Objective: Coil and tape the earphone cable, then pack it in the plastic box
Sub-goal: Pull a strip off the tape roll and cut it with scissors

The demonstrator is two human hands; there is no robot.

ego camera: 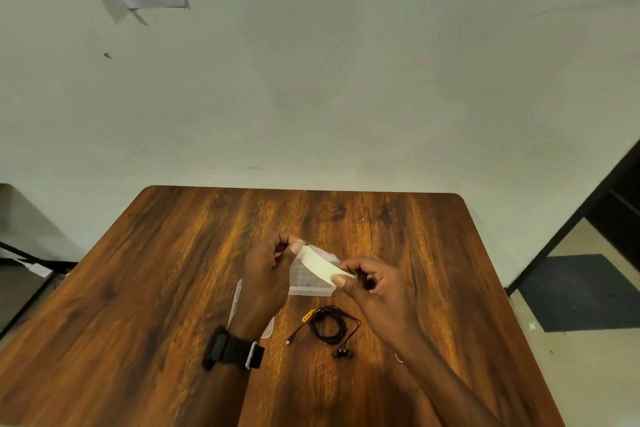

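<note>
A black earphone cable (pixel 330 326) lies coiled on the wooden table (pixel 156 288), its earbuds toward me and its plug pointing left. Above it, my left hand (pixel 268 274) pinches a white tape roll (pixel 320 262) at its far left edge. My right hand (pixel 372 284) pinches the same roll at its near right edge. Both hands hold the roll in the air over a clear plastic box (pixel 308 282), which the roll partly hides. The box's clear lid (pixel 239 302) lies on the table under my left wrist.
A small yellow clip (pixel 307 315) lies just left of the coil. I wear a black watch (pixel 232 348) on my left wrist. A wall stands behind the table's far edge, and a dark doorway (pixel 609 229) opens at the right.
</note>
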